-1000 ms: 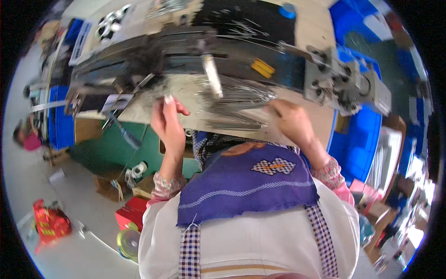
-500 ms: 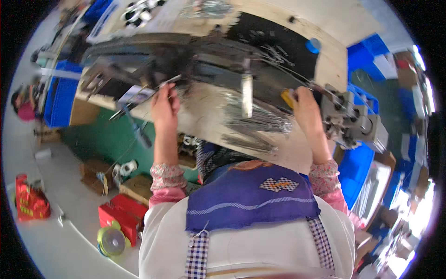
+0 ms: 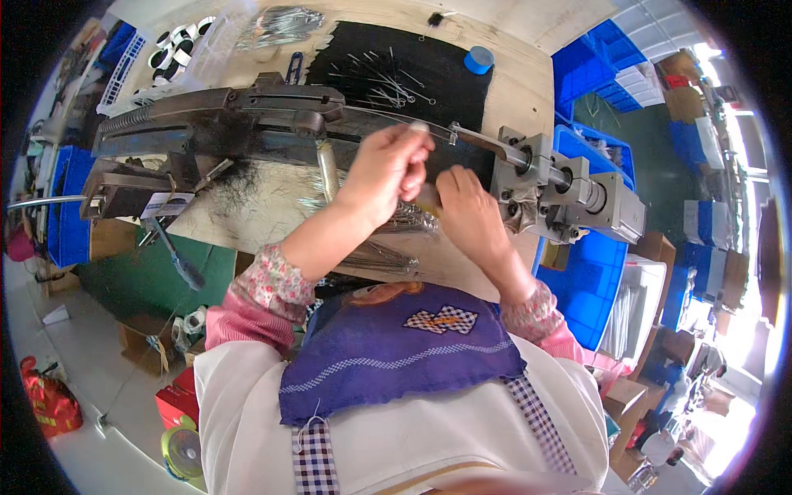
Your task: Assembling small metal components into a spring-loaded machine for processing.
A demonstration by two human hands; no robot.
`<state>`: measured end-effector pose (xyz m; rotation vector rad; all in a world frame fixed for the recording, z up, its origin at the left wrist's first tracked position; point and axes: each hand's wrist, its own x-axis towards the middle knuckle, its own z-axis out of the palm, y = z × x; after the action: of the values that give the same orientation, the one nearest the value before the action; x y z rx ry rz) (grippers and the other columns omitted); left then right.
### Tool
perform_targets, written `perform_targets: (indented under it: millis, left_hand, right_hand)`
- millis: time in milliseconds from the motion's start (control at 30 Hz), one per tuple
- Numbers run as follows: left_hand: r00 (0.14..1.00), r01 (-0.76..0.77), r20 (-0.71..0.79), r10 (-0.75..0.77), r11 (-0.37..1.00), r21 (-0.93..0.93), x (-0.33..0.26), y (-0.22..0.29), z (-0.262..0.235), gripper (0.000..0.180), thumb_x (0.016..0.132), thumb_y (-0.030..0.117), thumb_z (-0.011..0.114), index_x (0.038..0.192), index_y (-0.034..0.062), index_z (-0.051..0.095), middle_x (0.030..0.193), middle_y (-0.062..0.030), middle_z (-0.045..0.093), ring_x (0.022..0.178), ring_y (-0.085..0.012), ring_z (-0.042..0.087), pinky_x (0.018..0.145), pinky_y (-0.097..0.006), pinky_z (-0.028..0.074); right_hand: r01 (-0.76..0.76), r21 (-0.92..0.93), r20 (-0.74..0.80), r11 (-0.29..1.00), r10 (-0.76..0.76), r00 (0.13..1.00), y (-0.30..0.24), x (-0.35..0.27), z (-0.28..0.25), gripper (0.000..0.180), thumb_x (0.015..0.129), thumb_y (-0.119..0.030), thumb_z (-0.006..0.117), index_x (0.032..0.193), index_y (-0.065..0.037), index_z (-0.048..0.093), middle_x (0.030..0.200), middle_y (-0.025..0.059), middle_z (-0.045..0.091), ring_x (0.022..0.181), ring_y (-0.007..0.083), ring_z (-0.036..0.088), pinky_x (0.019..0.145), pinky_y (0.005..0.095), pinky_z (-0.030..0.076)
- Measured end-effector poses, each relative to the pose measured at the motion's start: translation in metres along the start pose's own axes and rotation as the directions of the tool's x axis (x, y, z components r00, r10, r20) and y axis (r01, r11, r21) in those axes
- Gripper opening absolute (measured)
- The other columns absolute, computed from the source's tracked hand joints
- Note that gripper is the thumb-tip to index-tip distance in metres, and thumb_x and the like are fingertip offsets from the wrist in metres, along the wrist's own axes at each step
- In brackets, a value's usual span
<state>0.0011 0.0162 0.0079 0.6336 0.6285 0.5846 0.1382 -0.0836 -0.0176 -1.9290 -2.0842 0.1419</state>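
Note:
My left hand (image 3: 386,175) is closed over the long dark metal machine (image 3: 272,103), thumb and finger pinched at a thin metal wire (image 3: 375,113). That wire runs from the machine's middle block to a small hooked end (image 3: 453,132) on the right-hand shaft. Just right of it and nearer to me, my right hand (image 3: 474,213) has its fingers curled around a yellow piece (image 3: 430,196), mostly hidden and blurred. Below both hands lies a bundle of thin metal wires (image 3: 412,219) on the wooden bench (image 3: 289,186).
Looped wire pieces (image 3: 388,82) lie on a black mat (image 3: 458,95) with a round blue lid (image 3: 478,59). Clamped shaft bearings (image 3: 528,169) stand right. A clear bin (image 3: 202,66) of black-and-white rolls sits far left. Blue crates (image 3: 590,66) line the right.
My left hand has moved right along the machine to the wire. My right hand has come inward, toward the left and slightly nearer. The view has shifted too.

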Motion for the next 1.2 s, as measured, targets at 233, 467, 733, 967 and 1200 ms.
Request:
perform_targets:
  millis: [233, 467, 733, 967, 1200]
  left_hand:
    - [0.908, -0.323, -0.223, 0.355, 0.931, 0.171, -0.004, -0.002, -0.001, 0.024, 0.096, 0.028, 0.054, 0.087, 0.0059, 0.056, 0.066, 0.0042, 0.043, 0.045, -0.0059, 0.035, 0.042, -0.023, 0.026]
    - [0.926, -0.262, -0.234, 0.295, 0.951, 0.162, 0.000, -0.008, 0.006, 0.023, 0.097, 0.024, 0.052, 0.084, 0.0060, 0.058, 0.061, 0.0042, 0.041, 0.046, -0.0060, 0.032, 0.044, -0.022, 0.027]
    - [0.919, -0.294, -0.253, 0.303, 0.953, 0.073, -0.003, -0.010, 0.001, 0.028, 0.097, 0.028, 0.051, 0.081, 0.0061, 0.056, 0.060, 0.0022, 0.048, 0.044, -0.0073, 0.041, 0.041, -0.023, 0.032]
    - [0.950, -0.263, 0.137, 0.282, 0.954, -0.140, 0.005, -0.010, 0.005, 0.077, 0.094, 0.060, 0.031, 0.136, -0.0044, 0.029, 0.136, -0.0207, 0.039, 0.133, -0.0284, 0.033, 0.111, -0.042, 0.027]
    - [0.977, 0.026, 0.174, 0.126, 0.733, -0.680, -0.006, 0.016, -0.004, 0.086, 0.092, 0.063, 0.034, 0.135, -0.0106, 0.022, 0.139, -0.0207, 0.035, 0.134, -0.0302, 0.031, 0.113, -0.041, 0.026]
  right_hand:
    - [0.186, 0.084, -0.216, 0.979, -0.165, 0.962, -0.002, 0.023, -0.100, 0.009, 0.079, -0.004, 0.053, 0.087, -0.006, 0.050, 0.074, 0.0143, 0.056, 0.068, 0.0349, 0.059, 0.061, 0.0448, 0.048]
    - [0.153, 0.383, 0.080, 0.911, -0.198, 0.977, 0.016, 0.121, -0.060, 0.021, 0.080, -0.006, 0.058, 0.099, -0.001, 0.065, 0.090, 0.0183, 0.065, 0.085, 0.0350, 0.063, 0.074, 0.0397, 0.051]
    - [-0.230, 0.742, 0.348, 0.629, -0.069, 0.935, 0.014, 0.128, -0.076, 0.030, 0.087, -0.006, 0.058, 0.113, 0.009, 0.058, 0.077, 0.0136, 0.066, 0.062, 0.0167, 0.064, 0.058, 0.0282, 0.053]
    - [-0.164, 0.596, 0.428, 0.786, -0.139, 0.893, 0.022, 0.142, -0.082, 0.028, 0.093, -0.014, 0.054, 0.118, -0.001, 0.058, 0.093, 0.0115, 0.064, 0.075, 0.0184, 0.064, 0.069, 0.0297, 0.054]
    - [0.393, -0.434, 0.059, 0.811, -0.410, 0.910, 0.003, 0.107, -0.103, 0.039, 0.074, -0.013, 0.059, 0.113, -0.008, 0.062, 0.103, 0.0129, 0.054, 0.096, 0.0325, 0.054, 0.078, 0.0383, 0.046]
